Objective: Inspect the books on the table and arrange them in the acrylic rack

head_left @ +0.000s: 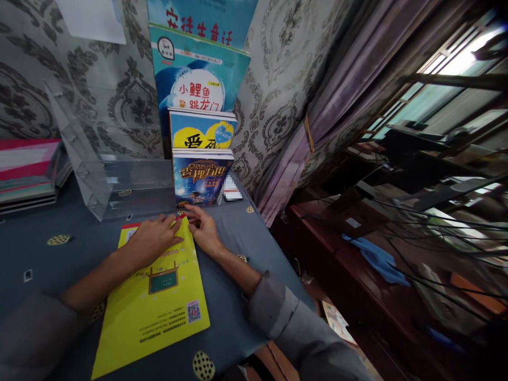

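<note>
A yellow book [170, 307] lies on the desk, with a small chalkboard picture, a QR code and a red strip along its far edge. My left hand [153, 241] rests flat across the far part of this cover, covering some of it. At the book's far right corner is my right hand [204, 230], fingers apart, the thumb touching or very close to the edge. Just beyond both hands, a dark blue book [202, 182] stands upright at the front of a clear stepped rack [135, 182]. Behind it rise a yellow-and-blue book [202, 129] and a teal book [198, 69].
A stack of books and folders [29, 169] lies at the far left. The patterned blue cloth [238, 317] covers the desk up to its right edge. Further right are a purple curtain [289, 159], a dark red surface [333, 275] with cables, and a blue cloth [375, 259].
</note>
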`<state>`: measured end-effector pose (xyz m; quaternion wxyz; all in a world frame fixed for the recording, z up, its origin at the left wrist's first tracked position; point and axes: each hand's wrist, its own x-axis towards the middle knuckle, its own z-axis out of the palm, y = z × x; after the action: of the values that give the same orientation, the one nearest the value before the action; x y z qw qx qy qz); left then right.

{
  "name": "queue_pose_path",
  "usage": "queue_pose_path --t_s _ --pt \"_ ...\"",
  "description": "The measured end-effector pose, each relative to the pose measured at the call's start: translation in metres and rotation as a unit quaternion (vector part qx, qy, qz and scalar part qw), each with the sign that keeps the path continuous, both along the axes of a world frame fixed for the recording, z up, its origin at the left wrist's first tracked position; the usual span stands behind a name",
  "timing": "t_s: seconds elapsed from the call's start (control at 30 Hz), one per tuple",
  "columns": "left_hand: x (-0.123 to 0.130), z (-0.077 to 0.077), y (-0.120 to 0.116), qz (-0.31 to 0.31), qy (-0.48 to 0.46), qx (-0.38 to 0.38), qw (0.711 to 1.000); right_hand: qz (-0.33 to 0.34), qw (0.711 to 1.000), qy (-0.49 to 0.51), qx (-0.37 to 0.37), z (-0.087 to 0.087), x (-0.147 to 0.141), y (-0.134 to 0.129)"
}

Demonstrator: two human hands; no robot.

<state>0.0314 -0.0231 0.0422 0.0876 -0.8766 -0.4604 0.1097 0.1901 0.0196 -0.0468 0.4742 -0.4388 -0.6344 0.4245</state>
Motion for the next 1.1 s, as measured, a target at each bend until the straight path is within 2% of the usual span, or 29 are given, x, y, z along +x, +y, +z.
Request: queue_pose_path --t_s 0.37,0.73,0.93,1.1 --pt "-0.002 -0.006 0.002 0.016 -0.025 0.001 1.0 0.017 0.998 -0.047 0.025 0.001 0.002 0.004" --pt "-0.01 -0.011 0.008 0.012 -0.046 -0.009 0.999 -0.006 0.986 -0.155 0.054 0.013 0.009 -0.013" --pt "-0.013 -0.013 0.011 0.022 -0.049 -0.026 0.998 0.01 0.971 -0.223 0.087 0.019 0.021 -0.042" --pt "-0.011 -0.01 0.009 0.041 -0.047 -0.035 0.997 0.035 0.951 -0.293 0.097 0.018 0.032 -0.089"
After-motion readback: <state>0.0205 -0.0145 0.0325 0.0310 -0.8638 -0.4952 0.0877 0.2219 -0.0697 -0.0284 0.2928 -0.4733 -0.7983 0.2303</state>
